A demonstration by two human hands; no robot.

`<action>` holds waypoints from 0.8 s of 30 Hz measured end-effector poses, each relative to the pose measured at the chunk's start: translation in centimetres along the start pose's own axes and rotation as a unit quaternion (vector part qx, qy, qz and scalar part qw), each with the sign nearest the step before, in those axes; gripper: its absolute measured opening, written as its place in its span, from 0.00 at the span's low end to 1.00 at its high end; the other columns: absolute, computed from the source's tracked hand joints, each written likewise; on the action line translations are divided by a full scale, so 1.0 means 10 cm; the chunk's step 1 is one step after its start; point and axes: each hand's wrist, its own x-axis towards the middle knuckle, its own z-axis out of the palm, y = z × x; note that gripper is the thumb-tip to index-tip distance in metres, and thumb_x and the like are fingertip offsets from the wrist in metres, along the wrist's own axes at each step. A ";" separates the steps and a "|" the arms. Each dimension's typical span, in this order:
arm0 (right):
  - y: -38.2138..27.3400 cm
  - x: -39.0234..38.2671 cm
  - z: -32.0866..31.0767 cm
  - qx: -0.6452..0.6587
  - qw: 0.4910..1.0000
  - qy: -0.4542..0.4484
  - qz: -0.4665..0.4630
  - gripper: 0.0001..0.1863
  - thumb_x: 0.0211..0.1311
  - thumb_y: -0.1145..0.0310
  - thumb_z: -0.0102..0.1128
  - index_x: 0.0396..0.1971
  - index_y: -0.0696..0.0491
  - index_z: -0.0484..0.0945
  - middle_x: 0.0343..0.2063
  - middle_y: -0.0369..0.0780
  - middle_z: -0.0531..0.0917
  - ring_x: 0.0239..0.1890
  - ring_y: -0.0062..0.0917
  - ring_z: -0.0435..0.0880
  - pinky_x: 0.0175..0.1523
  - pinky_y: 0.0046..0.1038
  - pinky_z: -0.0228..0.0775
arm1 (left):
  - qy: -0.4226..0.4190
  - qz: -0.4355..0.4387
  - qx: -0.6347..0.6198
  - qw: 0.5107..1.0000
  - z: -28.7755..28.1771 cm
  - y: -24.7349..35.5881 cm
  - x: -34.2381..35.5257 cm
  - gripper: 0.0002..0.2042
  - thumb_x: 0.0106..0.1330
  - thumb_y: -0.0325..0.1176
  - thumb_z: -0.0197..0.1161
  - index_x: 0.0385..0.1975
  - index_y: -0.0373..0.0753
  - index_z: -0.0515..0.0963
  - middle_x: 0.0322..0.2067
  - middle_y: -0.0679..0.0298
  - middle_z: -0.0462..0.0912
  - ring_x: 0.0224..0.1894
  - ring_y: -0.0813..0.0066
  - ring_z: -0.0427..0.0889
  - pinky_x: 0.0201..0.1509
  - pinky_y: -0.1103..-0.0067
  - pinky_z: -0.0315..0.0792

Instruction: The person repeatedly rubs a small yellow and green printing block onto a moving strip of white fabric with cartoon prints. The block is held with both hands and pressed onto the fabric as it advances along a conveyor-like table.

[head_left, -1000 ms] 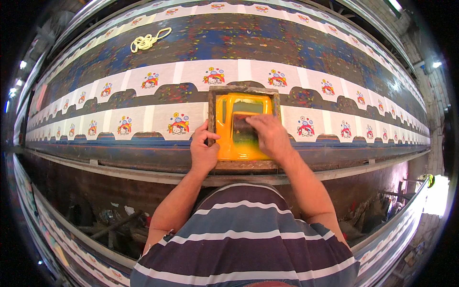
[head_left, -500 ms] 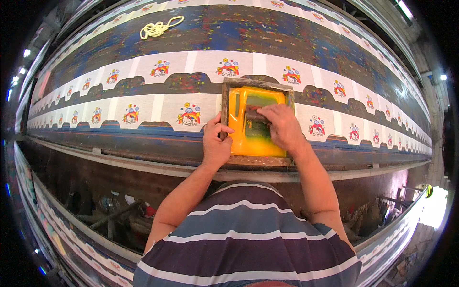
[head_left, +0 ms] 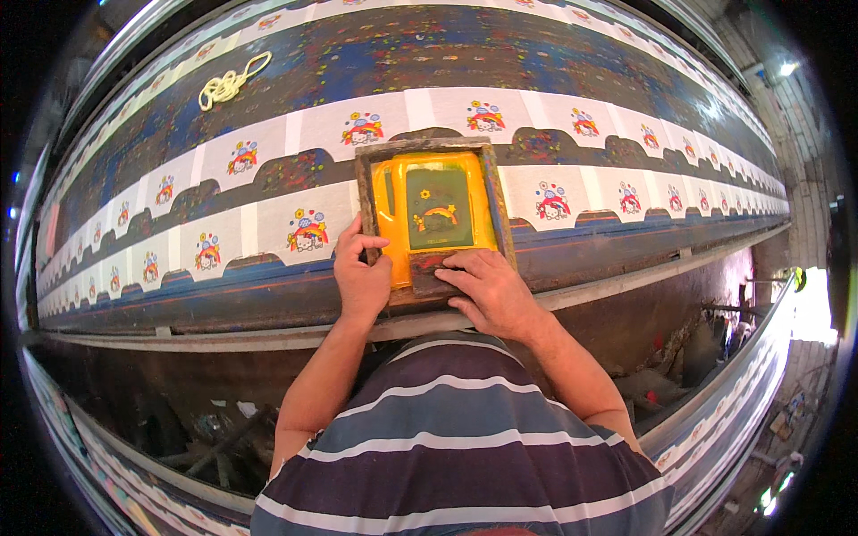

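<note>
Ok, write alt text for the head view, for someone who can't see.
A person's left hand grips a wooden frame smeared inside with yellow paint, while the right hand holds a dark scraper at the frame's near end. Rows of white cloth pieces with colourful prints line a long dark table, with a cream rope farther back at left.

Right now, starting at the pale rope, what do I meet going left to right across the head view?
Pale rope, left hand, right hand, bright white patch. The wooden frame overlaps both hands, so it's left out.
</note>
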 end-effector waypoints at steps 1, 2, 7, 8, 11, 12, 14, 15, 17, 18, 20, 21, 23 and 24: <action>0.01 -0.05 -0.01 0.009 1.000 0.022 -0.002 0.25 0.60 0.74 0.79 0.60 0.53 0.89 0.60 0.46 0.88 0.66 0.48 0.86 0.73 0.50 0.76 | -0.004 -0.009 -0.011 1.000 -0.01 0.01 0.01 0.13 0.59 0.14 0.70 0.41 0.39 0.88 0.75 0.38 0.80 0.80 0.43 0.77 0.83 0.60 0.68; 0.02 -0.10 -0.02 0.014 0.999 0.046 -0.005 0.25 0.61 0.74 0.80 0.60 0.53 0.89 0.60 0.47 0.88 0.67 0.49 0.85 0.74 0.50 0.76 | -0.010 -0.014 0.000 1.000 -0.03 0.02 0.02 0.13 0.59 0.14 0.70 0.41 0.38 0.88 0.75 0.37 0.79 0.81 0.44 0.77 0.83 0.61 0.68; 0.20 -0.51 -0.08 0.008 0.964 0.232 0.128 0.23 0.66 0.77 0.77 0.62 0.56 0.88 0.63 0.51 0.87 0.68 0.51 0.85 0.75 0.49 0.75 | 0.009 0.036 0.005 0.999 0.03 0.22 0.00 0.13 0.59 0.13 0.70 0.41 0.37 0.88 0.76 0.36 0.79 0.81 0.45 0.77 0.84 0.61 0.67; 0.26 -0.60 -0.10 0.030 0.956 0.245 0.160 0.23 0.66 0.78 0.76 0.62 0.56 0.88 0.63 0.52 0.87 0.68 0.50 0.85 0.76 0.49 0.75 | 0.013 0.044 0.008 0.999 0.09 0.28 -0.02 0.13 0.59 0.13 0.70 0.41 0.37 0.88 0.76 0.37 0.79 0.81 0.45 0.77 0.84 0.61 0.67; 0.52 -0.88 -0.21 0.111 0.936 0.263 0.204 0.23 0.68 0.79 0.75 0.62 0.57 0.88 0.64 0.52 0.87 0.68 0.50 0.85 0.76 0.48 0.75 | 0.011 0.058 -0.001 0.998 0.43 0.44 -0.06 0.14 0.59 0.13 0.71 0.41 0.37 0.88 0.76 0.37 0.79 0.81 0.46 0.76 0.85 0.61 0.66; 0.62 -0.97 -0.25 0.143 0.931 0.265 0.208 0.22 0.68 0.79 0.75 0.62 0.57 0.88 0.64 0.52 0.87 0.68 0.49 0.86 0.76 0.47 0.75 | 0.008 0.063 -0.014 0.998 0.57 0.48 -0.06 0.14 0.59 0.13 0.71 0.41 0.38 0.88 0.76 0.37 0.79 0.82 0.46 0.76 0.85 0.61 0.66; 0.79 -1.15 -0.37 0.117 0.934 0.271 0.200 0.23 0.68 0.79 0.75 0.62 0.57 0.88 0.65 0.52 0.88 0.68 0.48 0.86 0.77 0.46 0.75 | 0.007 0.071 -0.017 0.997 0.84 0.55 -0.09 0.14 0.59 0.12 0.70 0.42 0.38 0.88 0.75 0.37 0.79 0.82 0.45 0.76 0.85 0.61 0.66; 0.88 -1.23 -0.44 0.108 0.935 0.278 0.193 0.23 0.68 0.79 0.75 0.62 0.56 0.88 0.65 0.51 0.88 0.68 0.48 0.86 0.77 0.46 0.74 | 0.008 0.077 -0.010 0.997 1.02 0.58 -0.12 0.14 0.59 0.12 0.69 0.42 0.38 0.88 0.75 0.37 0.80 0.82 0.45 0.76 0.85 0.61 0.65; 1.06 -1.41 -0.62 0.088 0.936 0.276 0.199 0.23 0.68 0.79 0.75 0.62 0.56 0.88 0.65 0.51 0.88 0.69 0.48 0.86 0.77 0.46 0.74 | 0.007 0.078 -0.003 0.997 1.35 0.63 -0.17 0.15 0.59 0.12 0.68 0.42 0.38 0.88 0.75 0.37 0.80 0.82 0.44 0.75 0.85 0.61 0.65; 1.14 -1.50 -0.71 0.079 0.937 0.276 0.201 0.23 0.68 0.79 0.75 0.62 0.56 0.88 0.65 0.50 0.88 0.69 0.48 0.86 0.78 0.45 0.74 | 0.007 0.072 -0.003 0.997 1.51 0.65 -0.20 0.15 0.59 0.12 0.68 0.42 0.38 0.88 0.74 0.37 0.80 0.82 0.44 0.75 0.85 0.61 0.65; 1.30 -1.65 -0.88 0.088 0.936 0.273 0.205 0.23 0.68 0.79 0.75 0.63 0.55 0.88 0.65 0.50 0.88 0.69 0.48 0.86 0.78 0.45 0.74 | 0.004 0.045 0.006 0.999 1.78 0.68 -0.24 0.16 0.58 0.12 0.68 0.43 0.38 0.88 0.75 0.39 0.80 0.82 0.44 0.75 0.86 0.62 0.64; 1.37 -1.72 -0.96 0.093 0.936 0.270 0.206 0.23 0.67 0.79 0.75 0.63 0.55 0.88 0.65 0.50 0.88 0.69 0.48 0.86 0.78 0.45 0.74 | 0.002 0.040 -0.008 0.999 1.88 0.70 -0.26 0.16 0.58 0.11 0.68 0.43 0.37 0.88 0.75 0.39 0.80 0.82 0.46 0.75 0.85 0.63 0.66; 1.50 -1.82 -1.07 0.106 0.938 0.265 0.199 0.24 0.67 0.79 0.75 0.63 0.55 0.88 0.65 0.50 0.88 0.69 0.48 0.85 0.78 0.46 0.74 | -0.001 0.024 -0.033 0.999 2.04 0.74 -0.30 0.17 0.58 0.11 0.68 0.44 0.37 0.87 0.76 0.41 0.80 0.81 0.50 0.77 0.84 0.65 0.68; 1.55 -1.86 -1.12 0.111 0.939 0.261 0.193 0.23 0.67 0.79 0.75 0.63 0.55 0.88 0.64 0.50 0.88 0.70 0.47 0.85 0.78 0.46 0.74 | -0.006 0.008 -0.049 0.999 2.09 0.76 -0.32 0.17 0.58 0.10 0.68 0.45 0.36 0.87 0.77 0.42 0.79 0.80 0.52 0.78 0.82 0.66 0.70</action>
